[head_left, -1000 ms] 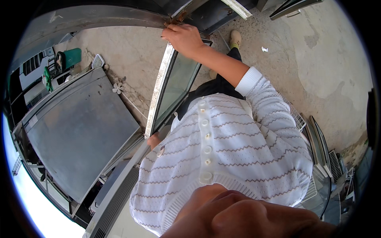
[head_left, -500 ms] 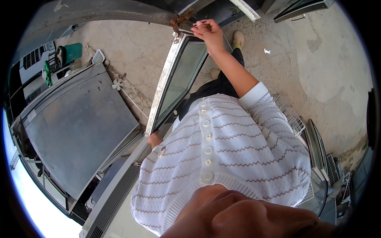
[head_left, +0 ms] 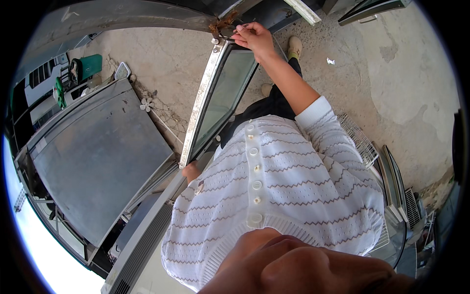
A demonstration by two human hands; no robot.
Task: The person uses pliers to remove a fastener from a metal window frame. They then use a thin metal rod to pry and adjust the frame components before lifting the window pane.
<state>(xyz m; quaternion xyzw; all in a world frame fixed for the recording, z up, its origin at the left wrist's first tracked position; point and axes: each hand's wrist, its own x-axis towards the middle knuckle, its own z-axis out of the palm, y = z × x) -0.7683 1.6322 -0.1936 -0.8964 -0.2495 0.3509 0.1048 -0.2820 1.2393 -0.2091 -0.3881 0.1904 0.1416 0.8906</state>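
Observation:
A glass door (head_left: 205, 93) with a worn white metal frame slants across the middle, its far end against a dark cabinet edge (head_left: 161, 17). My left hand (head_left: 192, 170) is at the near end of the door frame, closed on its edge; most of its fingers are hidden. Beside the far corner of the door, my right hand (head_left: 255, 39) has thumb and fingers pinched together. Something small and thin seems to be between them, too small to name. Just left of these fingertips is a rusty bracket (head_left: 224, 23), with a round bolt (head_left: 215, 41) below it.
A large grey metal panel (head_left: 98, 157) lies on the left, with a small white fan blade (head_left: 146, 104) beside it. Wire racks (head_left: 358, 139) and upright panels (head_left: 391, 181) stand at right. Another door (head_left: 372, 11) is at the far right. My shoe (head_left: 294, 47) rests on the concrete floor.
My right hand has shifted slightly left and down, nearer to the door's corner, still pinched. My left hand stays on the door's near end.

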